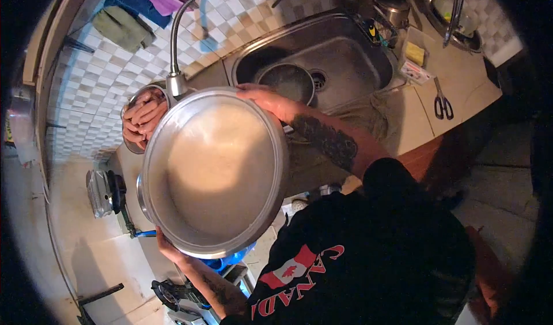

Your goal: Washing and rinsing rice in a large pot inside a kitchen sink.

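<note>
Both of my hands hold a large round metal pot (216,174) in front of my body, its wide mouth facing up towards me. My right hand (268,102) grips the far rim near the sink. Low on the near-left side, my left hand (170,247) supports the pot, its fingers partly hidden beneath it. The inside looks pale and cream-coloured; I cannot tell whether that is liquid or bare metal. Just left of the pot, a metal bowl (166,96) piled with sausages (144,117) stands by the base of the flexible faucet (175,44).
Behind my right hand is a stainless steel sink (358,57) with a round basin (287,83) in it. A wet cloth (363,117) hangs over its front edge. Scissors (441,102) and a plastic container with a yellow sponge (414,54) lie on the right counter. Cloths (123,29) hang above.
</note>
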Demonstrator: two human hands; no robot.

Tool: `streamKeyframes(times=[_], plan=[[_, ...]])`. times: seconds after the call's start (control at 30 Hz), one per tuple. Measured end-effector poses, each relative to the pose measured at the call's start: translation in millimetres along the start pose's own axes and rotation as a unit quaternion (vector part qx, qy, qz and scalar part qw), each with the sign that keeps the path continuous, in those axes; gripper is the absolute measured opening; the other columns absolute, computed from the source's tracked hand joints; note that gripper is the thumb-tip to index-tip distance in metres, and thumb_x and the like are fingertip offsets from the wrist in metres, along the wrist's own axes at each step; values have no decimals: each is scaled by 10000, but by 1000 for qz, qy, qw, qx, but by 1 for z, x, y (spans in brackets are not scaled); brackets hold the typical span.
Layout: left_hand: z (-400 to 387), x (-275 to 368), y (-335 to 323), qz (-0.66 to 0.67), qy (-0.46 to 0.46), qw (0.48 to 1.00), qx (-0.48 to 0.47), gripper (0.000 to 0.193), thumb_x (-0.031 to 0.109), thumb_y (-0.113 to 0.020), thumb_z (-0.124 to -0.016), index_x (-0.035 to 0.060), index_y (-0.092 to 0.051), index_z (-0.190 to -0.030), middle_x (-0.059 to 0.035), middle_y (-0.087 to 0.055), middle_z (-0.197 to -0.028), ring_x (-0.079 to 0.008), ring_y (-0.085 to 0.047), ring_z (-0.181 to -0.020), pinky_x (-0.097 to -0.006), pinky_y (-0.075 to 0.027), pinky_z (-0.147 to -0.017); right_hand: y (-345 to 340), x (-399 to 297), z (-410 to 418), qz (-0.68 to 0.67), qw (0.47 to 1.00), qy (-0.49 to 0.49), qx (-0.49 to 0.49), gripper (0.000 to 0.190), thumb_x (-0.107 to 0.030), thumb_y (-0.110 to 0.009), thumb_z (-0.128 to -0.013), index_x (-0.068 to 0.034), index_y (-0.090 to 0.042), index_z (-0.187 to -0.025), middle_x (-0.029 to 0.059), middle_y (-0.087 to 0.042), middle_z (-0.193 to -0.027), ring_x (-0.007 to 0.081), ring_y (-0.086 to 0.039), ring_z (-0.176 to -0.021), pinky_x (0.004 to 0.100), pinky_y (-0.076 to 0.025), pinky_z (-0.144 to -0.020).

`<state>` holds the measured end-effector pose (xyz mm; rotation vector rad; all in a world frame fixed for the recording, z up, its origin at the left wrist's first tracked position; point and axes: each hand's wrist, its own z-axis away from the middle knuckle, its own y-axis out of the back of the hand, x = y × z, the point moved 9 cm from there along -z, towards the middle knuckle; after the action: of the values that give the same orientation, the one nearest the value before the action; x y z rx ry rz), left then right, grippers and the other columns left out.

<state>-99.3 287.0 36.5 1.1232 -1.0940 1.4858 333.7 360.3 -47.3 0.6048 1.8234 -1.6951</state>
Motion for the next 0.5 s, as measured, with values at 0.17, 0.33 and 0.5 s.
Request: streamKeyframes(times=[0.17, 0.33, 0.5], plan=[[15, 21, 11, -128, -78, 988, 17, 465, 326, -372, -941, -56, -512, -1166, -143, -580, -1092, -242, -542, -1015, -345, -400, -900, 18, 26, -15, -8, 996, -90, 17, 370, -327, -426, -924, -46, -562, -1122, 68, -614, -1030, 143, -572, -924, 297, -441, -835], [34, 39, -34, -110, -91, 990, 8, 463, 328, -352, -938, -38, -499, -1179, -153, -563, -1128, -257, -534, -1034, -363, -400, -911, 39, -8, -9, 29, 996, 41, 80, 673, -535, -318, -912, 9, -397, -1299, 148, -425, -1334, 233, -431, -1191, 356, -306, -1023], [33, 45, -34, -101, -65, 992, -41, 464, 342, -343, -928, 8, -473, -1223, -143, -532, -1206, -278, -505, -1102, -390, -377, -959, 41, -6, -10, -86, 996, 14, 35, 836, -641, -295, -862, 38, -293, -1349, 186, -331, -1392, 257, -362, -1252, 372, -240, -1063]])
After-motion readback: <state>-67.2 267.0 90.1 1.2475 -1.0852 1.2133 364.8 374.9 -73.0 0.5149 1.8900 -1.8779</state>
